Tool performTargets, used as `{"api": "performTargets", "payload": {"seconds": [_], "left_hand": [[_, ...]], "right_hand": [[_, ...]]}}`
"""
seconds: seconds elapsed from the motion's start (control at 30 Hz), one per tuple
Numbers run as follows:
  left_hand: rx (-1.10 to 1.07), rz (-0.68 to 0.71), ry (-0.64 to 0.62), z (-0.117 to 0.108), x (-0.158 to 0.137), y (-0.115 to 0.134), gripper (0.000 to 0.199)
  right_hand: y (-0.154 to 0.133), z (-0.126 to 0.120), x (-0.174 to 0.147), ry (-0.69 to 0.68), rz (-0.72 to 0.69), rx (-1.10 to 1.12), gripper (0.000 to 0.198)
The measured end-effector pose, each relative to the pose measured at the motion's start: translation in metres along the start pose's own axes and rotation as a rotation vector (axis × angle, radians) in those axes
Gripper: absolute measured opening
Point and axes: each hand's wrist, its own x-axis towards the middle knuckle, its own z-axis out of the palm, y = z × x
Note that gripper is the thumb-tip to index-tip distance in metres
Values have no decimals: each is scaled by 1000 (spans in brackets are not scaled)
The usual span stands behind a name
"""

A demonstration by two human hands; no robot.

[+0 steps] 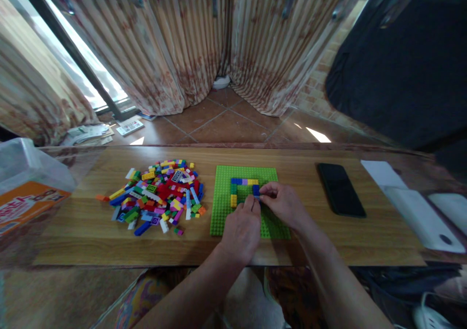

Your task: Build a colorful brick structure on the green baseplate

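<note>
A green studded baseplate [220, 222] lies on the wooden table in front of me. On it stands an open outline of toy bricks [250, 182] in blue, purple, yellow and green. My left hand [242, 224] rests over the near part of the plate, its fingertips at the lower right of the outline. My right hand [280, 201] comes in from the right, thumb and forefinger pinched at the dark blue bricks [256, 190] on the outline's right side. What either hand holds, if anything, is hidden by the fingers.
A heap of loose coloured bricks [164, 192] spreads over the table [306, 244] left of the plate. A black phone [341, 189] lies to the right, with white objects [419, 212] beyond it. At the far left is a clear plastic container [22, 163] with an orange label.
</note>
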Motion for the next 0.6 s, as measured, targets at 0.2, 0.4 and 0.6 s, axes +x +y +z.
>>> {"api": "performTargets", "payload": {"seconds": [0.2,0.4,0.6], "left_hand": [[-33,16,42,6,-2,-5,45],[-316,106,284,12,-4,-24,36],[-496,-16,508,-12,3,-46,28]], "right_hand": [[3,-3,1,-24,-12,13,12],[6,-6,-4,-49,14,150,15],[3,-8,-6,170,6,121,21]]}}
